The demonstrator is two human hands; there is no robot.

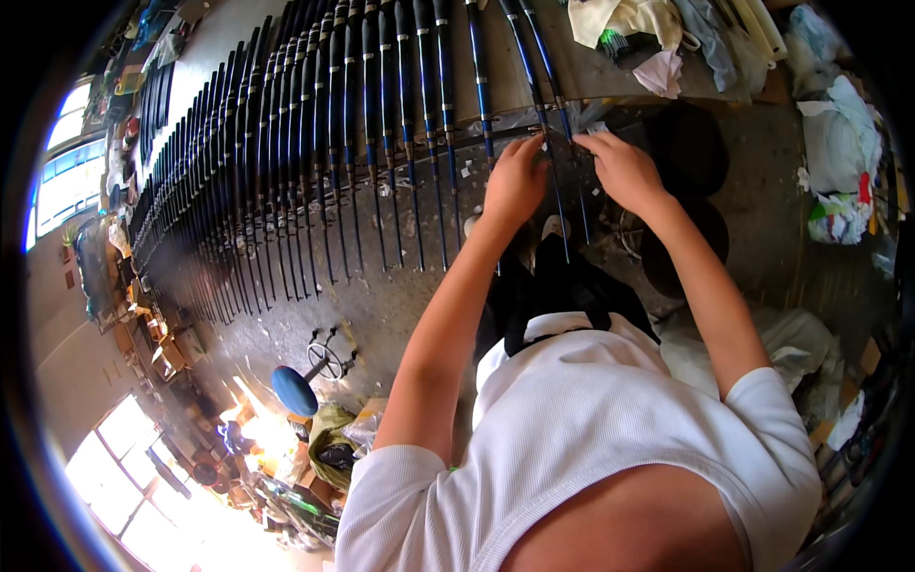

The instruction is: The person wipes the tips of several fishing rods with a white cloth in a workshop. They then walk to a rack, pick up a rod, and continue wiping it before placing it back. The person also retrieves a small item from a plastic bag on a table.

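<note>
A long row of dark blue and black fishing rods (386, 95) lies side by side, with thin ends sticking out past the table's near edge. My left hand (515, 186) is at the second rod from the right (530, 71), fingertips and thumb curled in at its shaft near the edge. At the rightmost fishing rod (551, 71) is my right hand (624, 172), its fingertips closed in on the shaft. The undersides of both hands are hidden, so the exact grip is only partly seen.
The table (496, 105) carries cloths (634, 19) at its far right. Dark round stools (686, 243) stand right of my legs, and a blue-topped stool (294, 391) at lower left. Plastic bags (839, 143) are piled at the right; boxes and clutter fill the left.
</note>
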